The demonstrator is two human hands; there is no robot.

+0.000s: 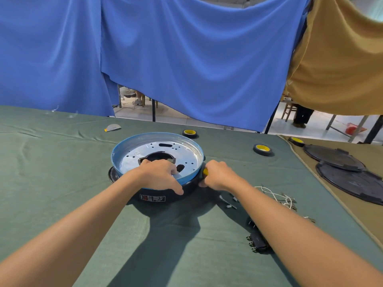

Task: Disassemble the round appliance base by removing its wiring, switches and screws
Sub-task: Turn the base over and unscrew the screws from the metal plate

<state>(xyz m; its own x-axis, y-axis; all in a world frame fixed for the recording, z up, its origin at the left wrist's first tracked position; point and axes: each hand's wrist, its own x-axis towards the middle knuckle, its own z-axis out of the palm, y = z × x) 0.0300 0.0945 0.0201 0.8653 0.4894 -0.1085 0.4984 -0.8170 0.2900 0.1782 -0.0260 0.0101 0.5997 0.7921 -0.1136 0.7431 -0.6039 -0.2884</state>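
Nearest you, just outside your right forearm, there's a black part with metal clips. It looks already pulled.

Further out on that side, beyond your right wrist, is a loose bundle of white wires and a few small terminals on the green cloth. So I'd say the wiring is mostly out.

Your left hand grips the near rim of the base, fingers curled over the edge and thumb on the dark side wall. Your right hand is closed around a yellow-handled tool, likely a screwdriver, pressed at the base's right side. The tip is hidden.

The silver plate inside shows bare holes and no wires. My guess is a side screw or the switch is what's left, so you're late in the job.

The label below your left hand has white and red print, too small to read.

Past your right hand are three tape rolls with yellow cores, print illegible. Two black round covers sit far right.

Beyond your left hand there's a grey scrap, then the blue curtain.
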